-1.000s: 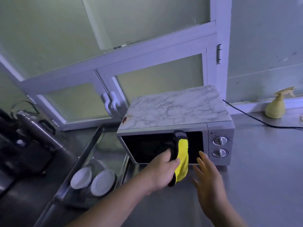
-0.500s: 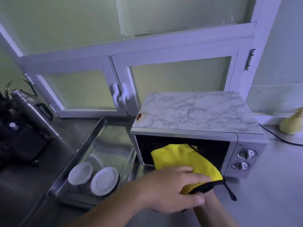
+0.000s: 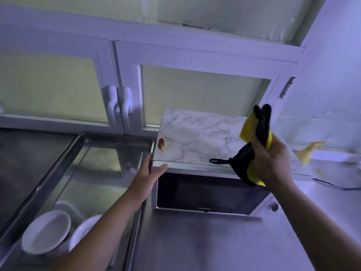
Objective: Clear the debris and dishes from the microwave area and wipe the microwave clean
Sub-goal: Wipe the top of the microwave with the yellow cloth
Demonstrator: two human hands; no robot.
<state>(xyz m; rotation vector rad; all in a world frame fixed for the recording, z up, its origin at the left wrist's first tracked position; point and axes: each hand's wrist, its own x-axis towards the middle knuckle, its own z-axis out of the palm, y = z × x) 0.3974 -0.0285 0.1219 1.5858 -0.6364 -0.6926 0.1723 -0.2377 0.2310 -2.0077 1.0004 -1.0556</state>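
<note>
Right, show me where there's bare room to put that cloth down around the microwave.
The microwave top is bare between the brown stain and the right hand holding the cloth. The counter in front, between both forearms, is bare too. Crowded: the sink holds two bowls at its near end, and the left hand touches the microwave's left corner.

Two bare forearms show in the head view, the left forearm (image 3: 109, 222) and the right forearm (image 3: 312, 222), both uncovered from the wrist to where the lower edge cuts them, ending in a bare left hand (image 3: 150, 177) and a bare right hand (image 3: 271, 163), outlines slightly blurred.
</note>
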